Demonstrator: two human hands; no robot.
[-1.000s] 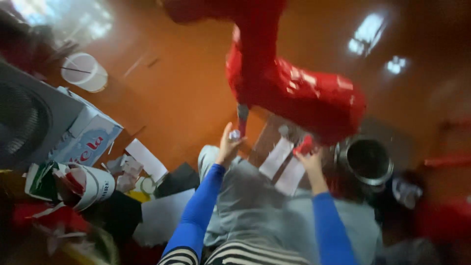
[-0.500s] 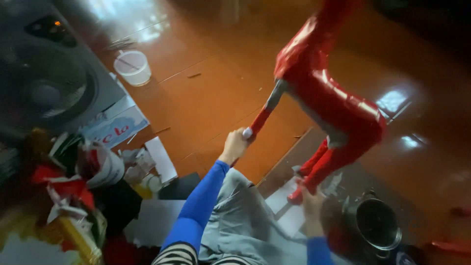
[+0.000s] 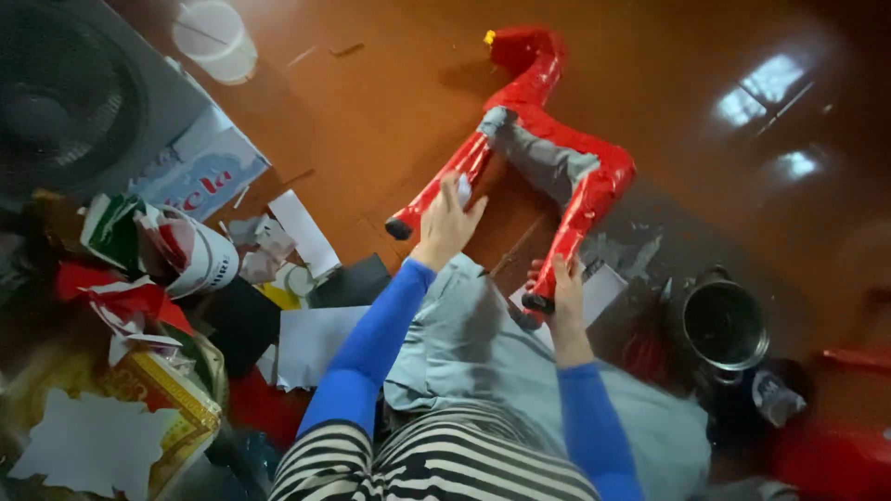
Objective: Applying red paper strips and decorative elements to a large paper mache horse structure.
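1. A red, four-legged animal figure point(image 3: 543, 139) wrapped in glossy red tape lies on its side on the brown floor point(image 3: 390, 93), right of centre and just beyond the person's knees; a bare grey patch shows along its belly, and a small yellow tip shows at its far, head end.
2. The left hand point(image 3: 447, 221) rests on the figure's left leg, near that leg's dark foot, with the fingers spread and laid over it rather than wrapped round; a small white scrap shows at the fingertips.
3. The right hand point(image 3: 563, 295) is closed round the lower end of the right leg, just above its dark foot, its grip clamped on the leg.
4. Both arms wear blue sleeves and reach out over grey trousers; a black-and-white striped top shows at the near edge.
5. White paper sheets point(image 3: 311, 343) lie on the floor beside the knees, between the person and the clutter on the left.
6. A metal pot point(image 3: 726, 325) stands on the floor to the right, near the right hand but apart from it.
7. At the far left a white plastic tub point(image 3: 215, 37) stands on the floor beside a dark fan point(image 3: 65, 102).
8. A heap of red, white and green paper scraps point(image 3: 139, 269) fills the near left.
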